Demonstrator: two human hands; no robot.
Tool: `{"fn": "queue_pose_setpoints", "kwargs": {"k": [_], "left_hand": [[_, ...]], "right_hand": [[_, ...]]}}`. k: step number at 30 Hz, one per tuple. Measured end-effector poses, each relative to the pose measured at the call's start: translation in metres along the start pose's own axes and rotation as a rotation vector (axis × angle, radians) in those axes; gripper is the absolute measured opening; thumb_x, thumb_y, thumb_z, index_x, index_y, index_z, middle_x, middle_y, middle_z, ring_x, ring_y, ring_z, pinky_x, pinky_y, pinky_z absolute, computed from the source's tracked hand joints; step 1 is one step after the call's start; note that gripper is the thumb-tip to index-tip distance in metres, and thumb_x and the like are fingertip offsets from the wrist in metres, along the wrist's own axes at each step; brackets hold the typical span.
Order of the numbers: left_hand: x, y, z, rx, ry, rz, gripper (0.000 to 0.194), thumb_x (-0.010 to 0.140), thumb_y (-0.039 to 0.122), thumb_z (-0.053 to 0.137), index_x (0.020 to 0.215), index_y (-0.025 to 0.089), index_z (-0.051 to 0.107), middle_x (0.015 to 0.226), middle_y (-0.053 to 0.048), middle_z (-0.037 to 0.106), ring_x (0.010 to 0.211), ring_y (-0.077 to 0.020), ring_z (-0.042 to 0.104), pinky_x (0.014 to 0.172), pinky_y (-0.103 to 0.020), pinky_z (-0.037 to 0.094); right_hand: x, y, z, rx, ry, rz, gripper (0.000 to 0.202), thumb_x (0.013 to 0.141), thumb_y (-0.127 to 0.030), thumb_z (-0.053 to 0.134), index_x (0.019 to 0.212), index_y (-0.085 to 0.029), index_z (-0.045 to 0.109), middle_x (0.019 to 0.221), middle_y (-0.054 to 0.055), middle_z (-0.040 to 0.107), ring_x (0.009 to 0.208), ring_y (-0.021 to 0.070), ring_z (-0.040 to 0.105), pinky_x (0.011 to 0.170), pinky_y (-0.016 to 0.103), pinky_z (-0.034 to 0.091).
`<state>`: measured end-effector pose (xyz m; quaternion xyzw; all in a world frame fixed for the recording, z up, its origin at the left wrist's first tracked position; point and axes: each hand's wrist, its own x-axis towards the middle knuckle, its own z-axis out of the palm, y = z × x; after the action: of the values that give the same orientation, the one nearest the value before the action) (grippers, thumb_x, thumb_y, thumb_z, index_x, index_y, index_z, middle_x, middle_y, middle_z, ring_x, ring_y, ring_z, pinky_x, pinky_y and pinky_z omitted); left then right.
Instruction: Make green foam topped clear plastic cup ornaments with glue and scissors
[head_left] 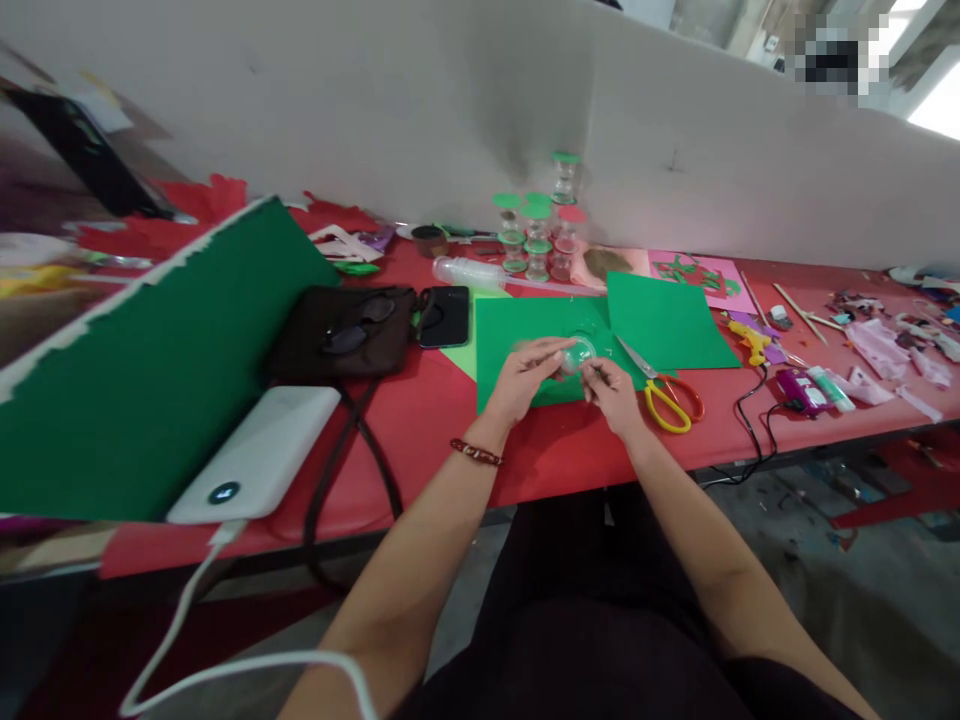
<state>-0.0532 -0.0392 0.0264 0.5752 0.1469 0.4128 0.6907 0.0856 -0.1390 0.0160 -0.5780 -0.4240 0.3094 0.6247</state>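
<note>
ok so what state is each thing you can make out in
Clear cup: held in the left hand, right hand at its edge
Scissors: lying down, blades pointing away from the person
Phone: lying flat, screen dark
Power bank: display lit, white cable plugged in
Sunglasses: resting on the brown bag
Glue gun: lying down
Green-topped cups: standing upright

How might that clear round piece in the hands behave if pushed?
The clear piece looks thin and see-through, so it's probably light. Its glossy surface may be slippery; its round outline suggests it could roll.
</note>
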Motion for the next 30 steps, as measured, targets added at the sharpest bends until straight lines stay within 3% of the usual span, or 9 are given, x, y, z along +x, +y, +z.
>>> {"fn": "queue_pose_setpoints", "kwargs": {"k": [5, 8, 11, 16, 21, 23, 27, 29, 30], "left_hand": [[0.0, 0.0, -0.003, -0.142, -0.09, -0.14, 0.049, 0.068, 0.026, 0.094, 0.116, 0.028, 0.083, 0.09, -0.001, 0.07, 0.065, -0.0104, 0.064, 0.063, -0.025, 0.053], [0.0, 0.001, -0.004, -0.2, -0.093, -0.162, 0.043, 0.068, 0.027, 0.093, 0.11, 0.024, 0.083, 0.083, 0.001, 0.065, 0.062, -0.0099, 0.064, 0.062, -0.024, 0.053], [0.001, -0.001, -0.004, -0.199, -0.114, -0.175, 0.042, 0.07, 0.03, 0.092, 0.11, 0.023, 0.082, 0.086, 0.0, 0.065, 0.065, -0.0107, 0.065, 0.063, -0.024, 0.054], [0.002, -0.011, 0.001, -0.081, -0.104, -0.116, 0.06, 0.056, 0.018, 0.097, 0.112, 0.025, 0.077, 0.098, -0.001, 0.07, 0.081, -0.0149, 0.07, 0.074, -0.026, 0.058], [0.003, -0.008, 0.003, 0.03, -0.047, -0.061, 0.049, 0.057, 0.019, 0.095, 0.104, 0.021, 0.078, 0.102, -0.003, 0.073, 0.07, -0.0114, 0.066, 0.064, -0.023, 0.055], [0.004, -0.001, -0.003, -0.035, 0.018, -0.01, 0.046, 0.057, 0.02, 0.095, 0.1, 0.022, 0.078, 0.098, -0.003, 0.073, 0.068, -0.0117, 0.064, 0.058, -0.021, 0.052], [0.011, 0.012, -0.026, -0.362, 0.317, 0.13, 0.046, 0.063, 0.023, 0.095, 0.104, 0.028, 0.074, 0.087, 0.002, 0.071, 0.057, -0.0068, 0.054, 0.053, -0.019, 0.045], [0.014, 0.014, -0.037, -0.507, 0.393, 0.07, 0.029, 0.079, 0.036, 0.088, 0.103, 0.029, 0.072, 0.082, 0.003, 0.07, 0.054, -0.0069, 0.052, 0.056, -0.021, 0.048], [0.015, 0.014, -0.041, -0.562, 0.416, 0.024, 0.025, 0.086, 0.044, 0.082, 0.101, 0.028, 0.072, 0.08, 0.002, 0.07, 0.053, -0.0074, 0.051, 0.056, -0.022, 0.048]], "right_hand": [[0.0, 0.001, 0.001, 0.047, -0.032, -0.013, 0.057, 0.075, -0.078, 0.072, 0.086, -0.023, 0.063, 0.06, -0.006, 0.052, 0.047, 0.0089, 0.043, 0.045, 0.024, 0.031], [-0.001, 0.001, 0.001, 0.046, -0.042, -0.019, 0.058, 0.073, -0.079, 0.073, 0.085, -0.023, 0.064, 0.057, -0.006, 0.052, 0.046, 0.0093, 0.043, 0.045, 0.025, 0.032], [-0.001, 0.002, 0.001, 0.03, -0.03, -0.019, 0.057, 0.074, -0.078, 0.073, 0.084, -0.023, 0.066, 0.058, -0.006, 0.053, 0.047, 0.0097, 0.043, 0.046, 0.025, 0.033], [0.0, 0.002, 0.001, -0.02, 0.009, -0.017, 0.048, 0.074, -0.069, 0.075, 0.083, -0.022, 0.073, 0.057, -0.004, 0.054, 0.048, 0.0113, 0.044, 0.049, 0.027, 0.035], [-0.003, 0.001, 0.003, -0.058, 0.025, -0.031, 0.043, 0.072, -0.064, 0.077, 0.082, -0.022, 0.078, 0.056, -0.003, 0.058, 0.048, 0.013, 0.045, 0.053, 0.03, 0.039], [-0.005, -0.002, 0.003, -0.065, 0.055, -0.049, 0.043, 0.075, -0.065, 0.075, 0.078, -0.022, 0.077, 0.055, -0.002, 0.057, 0.05, 0.0136, 0.046, 0.053, 0.03, 0.039], [-0.024, -0.028, 0.0, -0.071, 0.179, -0.119, 0.046, 0.088, -0.064, 0.067, 0.063, -0.024, 0.066, 0.055, -0.002, 0.046, 0.054, 0.0141, 0.041, 0.056, 0.031, 0.038], [-0.05, -0.052, -0.004, -0.042, 0.15, -0.221, 0.032, 0.086, -0.059, 0.073, 0.079, -0.028, 0.072, 0.061, -0.001, 0.052, 0.057, 0.0159, 0.047, 0.058, 0.032, 0.042], [-0.07, -0.067, -0.008, -0.01, 0.064, -0.266, 0.027, 0.086, -0.058, 0.075, 0.093, -0.032, 0.075, 0.063, -0.002, 0.054, 0.057, 0.0171, 0.048, 0.057, 0.033, 0.044]]}}
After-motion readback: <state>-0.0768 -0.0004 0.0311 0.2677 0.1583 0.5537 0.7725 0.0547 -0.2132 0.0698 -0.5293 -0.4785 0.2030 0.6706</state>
